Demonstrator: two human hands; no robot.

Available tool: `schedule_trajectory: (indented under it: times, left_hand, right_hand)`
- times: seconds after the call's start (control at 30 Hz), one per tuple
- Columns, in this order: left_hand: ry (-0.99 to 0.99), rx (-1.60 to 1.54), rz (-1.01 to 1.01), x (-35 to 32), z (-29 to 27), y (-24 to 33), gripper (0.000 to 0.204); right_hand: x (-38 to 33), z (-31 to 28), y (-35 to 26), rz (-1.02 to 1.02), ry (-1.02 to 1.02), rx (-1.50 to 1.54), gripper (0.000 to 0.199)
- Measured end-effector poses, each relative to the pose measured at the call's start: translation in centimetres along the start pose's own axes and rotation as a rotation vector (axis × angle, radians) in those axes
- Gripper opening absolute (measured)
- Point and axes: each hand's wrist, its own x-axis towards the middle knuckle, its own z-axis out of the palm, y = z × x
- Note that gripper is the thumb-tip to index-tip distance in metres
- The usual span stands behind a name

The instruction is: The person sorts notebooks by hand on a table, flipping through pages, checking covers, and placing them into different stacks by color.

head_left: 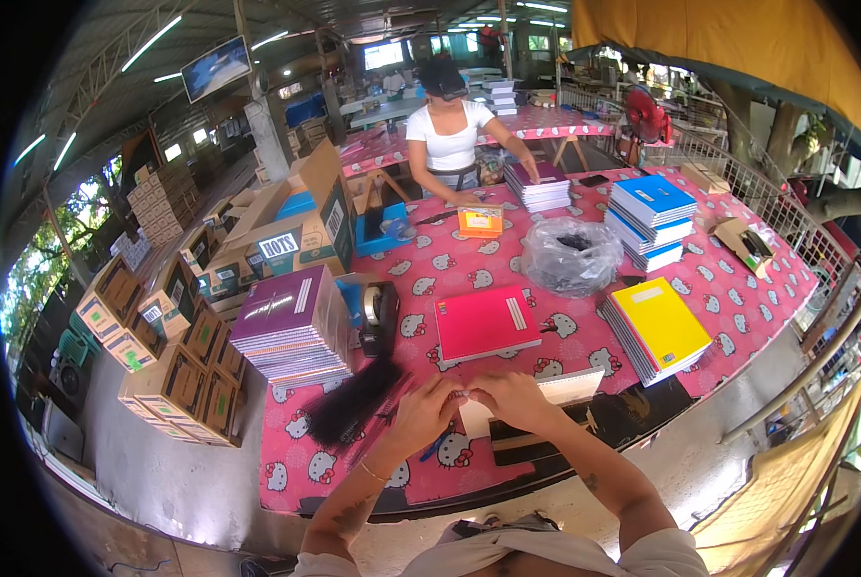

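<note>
My left hand and my right hand meet at the near side of the table, fingertips pinched close together. A small pale bit shows between them, too small to name. Under and beside my right hand lies a flat cream-coloured piece, partly covered by the hand. Just beyond my hands is a red notebook or short stack of them. To the left of my left hand spreads a bundle of thin black strands. A stack of yellow-topped notebooks stands to the right.
Purple notebooks are piled at the left, by a black tape dispenser. Clear plastic bags and blue notebooks sit farther back. Across the pink table, a person touches purple notebooks. Cartons stand left.
</note>
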Motion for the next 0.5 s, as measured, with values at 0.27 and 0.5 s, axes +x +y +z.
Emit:
schedule_trajectory:
  times: [0.27, 0.5]
  left_hand:
    - [0.008, -0.105, -0.008, 0.4, -0.2, 0.3, 0.021]
    - [0.108, 0.044, 0.088, 0.8, 0.8, -0.2, 0.023]
  right_hand:
    - [0.0, -1.4, 0.5, -0.033, -0.125, -0.012, 0.019]
    - [-1.5, -4.5, 1.8, 0.054, -0.188, -0.168, 0.019]
